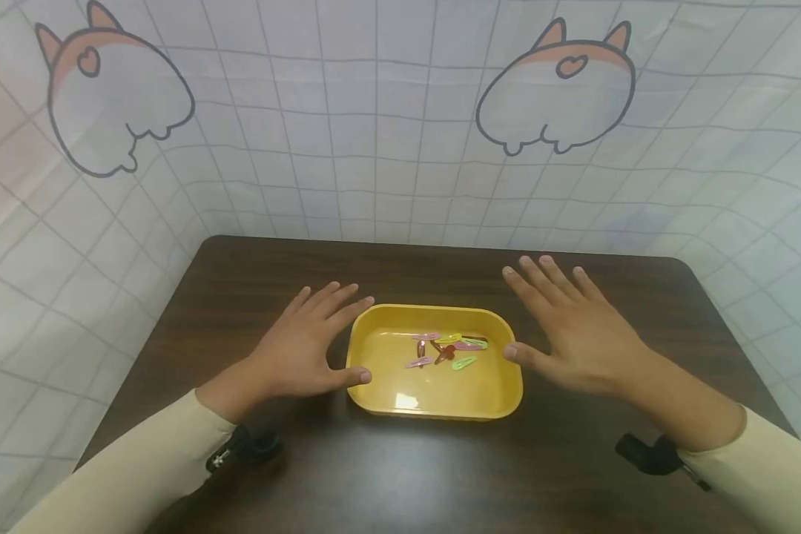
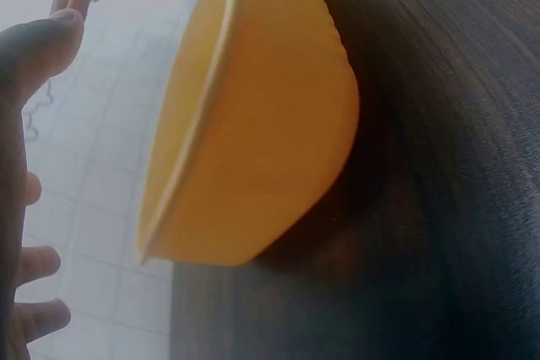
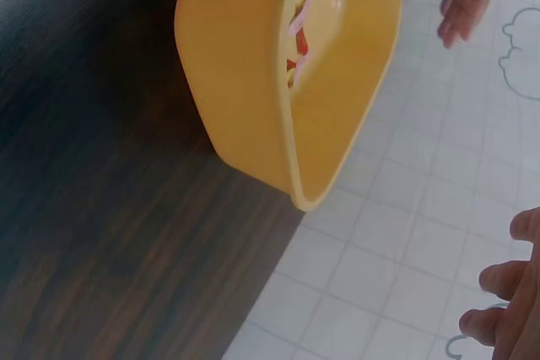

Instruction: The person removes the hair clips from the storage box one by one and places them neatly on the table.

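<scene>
A yellow plastic tub [image 1: 380,397] with rounded corners sits on the dark table. Several small snap hair clips [image 1: 463,363] in pink, green, yellow and brown-red lie in a loose cluster on its floor. My left hand [image 1: 307,345] is spread at the tub's left side, thumb and forefinger overlapping its rim in the head view. On the other side my right hand [image 1: 577,334] is held with fingers extended, its thumb tip right at the right rim. Neither hand holds anything. Both wrist views show the tub's outer wall [image 2: 270,124] beside the fingers.
The dark wood-grain table [image 1: 400,475] has rounded far corners. Behind it and along both sides hangs a white grid-patterned cloth [image 1: 347,148] with cartoon animal drawings. A black wrist mount [image 1: 243,449] is strapped at the left sleeve and another [image 1: 650,454] at the right.
</scene>
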